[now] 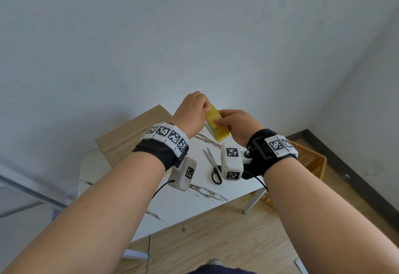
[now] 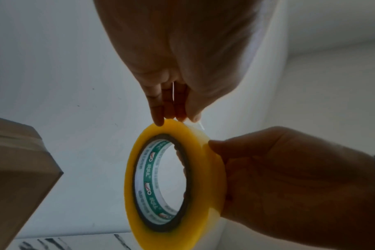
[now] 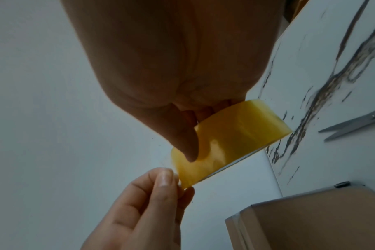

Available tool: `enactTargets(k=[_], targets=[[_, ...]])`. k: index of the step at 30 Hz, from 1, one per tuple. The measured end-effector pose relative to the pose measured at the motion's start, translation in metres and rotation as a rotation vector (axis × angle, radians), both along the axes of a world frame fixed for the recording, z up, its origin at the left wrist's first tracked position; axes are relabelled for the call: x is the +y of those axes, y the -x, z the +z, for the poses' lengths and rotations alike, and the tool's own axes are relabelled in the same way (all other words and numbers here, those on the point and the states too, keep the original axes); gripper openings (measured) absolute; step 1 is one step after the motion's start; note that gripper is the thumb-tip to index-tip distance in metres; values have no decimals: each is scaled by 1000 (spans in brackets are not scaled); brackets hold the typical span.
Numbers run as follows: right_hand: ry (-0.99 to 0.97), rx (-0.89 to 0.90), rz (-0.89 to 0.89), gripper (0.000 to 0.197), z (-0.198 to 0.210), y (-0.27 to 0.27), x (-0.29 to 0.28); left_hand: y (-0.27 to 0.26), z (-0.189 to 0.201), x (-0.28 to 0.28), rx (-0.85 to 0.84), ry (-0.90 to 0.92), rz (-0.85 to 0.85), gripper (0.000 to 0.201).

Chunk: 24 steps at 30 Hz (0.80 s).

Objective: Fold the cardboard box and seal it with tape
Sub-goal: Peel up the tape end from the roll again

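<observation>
Both hands hold a yellow tape roll (image 1: 216,125) in the air above the table. My right hand (image 1: 234,125) grips the roll (image 2: 176,184) with the thumb on its outer face and fingers through the core. My left hand (image 1: 194,114) pinches the loose tape end (image 2: 195,124) at the roll's far rim (image 3: 180,175) between thumb and fingertips. The brown cardboard box (image 1: 131,135) lies on the table's far left part, under my left wrist; one corner of the box (image 3: 310,223) shows in the right wrist view.
Scissors (image 1: 213,165) lie on the white marble-patterned table (image 1: 190,204) below my right wrist. An orange plastic crate (image 1: 311,161) sits on the wooden floor to the right of the table. A white wall stands behind the table.
</observation>
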State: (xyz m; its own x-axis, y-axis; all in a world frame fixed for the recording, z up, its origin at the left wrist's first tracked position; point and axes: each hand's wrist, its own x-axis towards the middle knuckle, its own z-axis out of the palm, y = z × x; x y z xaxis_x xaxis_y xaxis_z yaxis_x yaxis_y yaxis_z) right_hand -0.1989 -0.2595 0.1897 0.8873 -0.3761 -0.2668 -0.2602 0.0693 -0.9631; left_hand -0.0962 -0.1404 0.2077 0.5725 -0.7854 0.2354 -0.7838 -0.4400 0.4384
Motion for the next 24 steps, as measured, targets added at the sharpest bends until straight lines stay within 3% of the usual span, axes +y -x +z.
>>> enactTargets(k=[7, 11, 16, 21, 24], targets=[[30, 34, -33, 31, -5, -2, -6, -7, 9, 9, 313, 218, 125, 23], [35, 16, -18, 28, -4, -4, -6, -5, 7, 5, 207, 92, 93, 28], [34, -1, 1, 35, -5, -5, -6, -2, 5, 1, 176, 159, 101, 9], [44, -4, 4, 36, -7, -5, -7, 3, 3, -2, 142, 140, 127, 9], [33, -6, -7, 26, -7, -6, -8, 5, 4, -3, 97, 100, 108, 11]])
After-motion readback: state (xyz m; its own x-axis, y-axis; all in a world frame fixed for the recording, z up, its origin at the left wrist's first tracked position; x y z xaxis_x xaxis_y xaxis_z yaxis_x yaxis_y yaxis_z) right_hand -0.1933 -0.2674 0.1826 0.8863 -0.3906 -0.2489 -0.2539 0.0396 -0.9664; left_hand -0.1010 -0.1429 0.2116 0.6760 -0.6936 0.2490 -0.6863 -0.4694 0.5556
